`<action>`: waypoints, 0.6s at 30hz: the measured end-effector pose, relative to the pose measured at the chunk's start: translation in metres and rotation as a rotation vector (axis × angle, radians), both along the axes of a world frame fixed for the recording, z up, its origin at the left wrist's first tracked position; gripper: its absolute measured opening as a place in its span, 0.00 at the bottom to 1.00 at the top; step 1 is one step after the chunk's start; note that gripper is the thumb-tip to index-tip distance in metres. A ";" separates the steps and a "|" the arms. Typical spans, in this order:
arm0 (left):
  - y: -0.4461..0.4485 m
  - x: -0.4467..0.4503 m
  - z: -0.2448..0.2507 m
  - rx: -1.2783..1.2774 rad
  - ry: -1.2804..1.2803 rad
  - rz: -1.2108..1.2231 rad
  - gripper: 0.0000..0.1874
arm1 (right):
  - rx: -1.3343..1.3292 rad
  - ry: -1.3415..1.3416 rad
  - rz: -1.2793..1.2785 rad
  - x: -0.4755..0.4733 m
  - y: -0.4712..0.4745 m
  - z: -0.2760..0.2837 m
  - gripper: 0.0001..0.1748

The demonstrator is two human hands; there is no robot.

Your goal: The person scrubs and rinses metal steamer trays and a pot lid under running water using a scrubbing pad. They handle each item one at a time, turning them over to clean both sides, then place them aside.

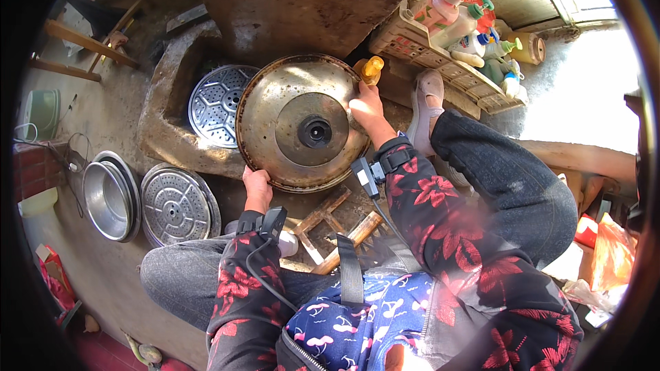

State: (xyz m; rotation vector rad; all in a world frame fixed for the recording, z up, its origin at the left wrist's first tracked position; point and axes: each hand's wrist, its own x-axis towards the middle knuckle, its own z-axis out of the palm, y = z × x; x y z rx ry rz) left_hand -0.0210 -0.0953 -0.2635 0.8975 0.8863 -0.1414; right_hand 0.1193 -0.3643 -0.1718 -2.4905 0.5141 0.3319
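Note:
A large round metal pot lid (268,113) with a black knob (315,132) and rust-brown marks at its rim lies in front of me, tilted over the edge of a stone basin (170,139). My left hand (257,184) grips its lower left rim. On its right side rests my right hand (367,105), fingers on the surface near the rim; something greyish shows under it, too unclear to name. A perforated metal steamer tray (219,105) is in the basin, partly hidden by the lid. Just beyond my right hand stands a yellow bottle (371,68).
Nested metal basins (107,201) and perforated steamer trays (175,208) lean beside the stone basin at left. A plastic crate (443,64) with several bottles stands at upper right. A wooden frame (322,221) is between my feet. Cables run from both wrist devices.

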 end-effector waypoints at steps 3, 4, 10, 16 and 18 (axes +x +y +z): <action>0.000 0.000 0.003 0.010 -0.002 0.004 0.27 | 0.037 -0.197 0.124 -0.003 0.011 0.007 0.26; 0.000 0.000 0.003 0.016 -0.001 0.000 0.27 | 0.077 -0.252 0.153 -0.003 0.016 0.009 0.25; 0.003 0.001 -0.001 -0.035 -0.013 0.025 0.28 | 0.413 -0.362 0.114 0.005 0.016 0.021 0.14; 0.003 0.000 -0.003 -0.022 -0.022 0.000 0.28 | 0.437 -0.403 -0.397 -0.002 -0.004 0.005 0.18; 0.003 0.000 -0.003 -0.024 -0.021 0.004 0.29 | 0.358 -0.249 -0.287 -0.009 0.001 -0.008 0.31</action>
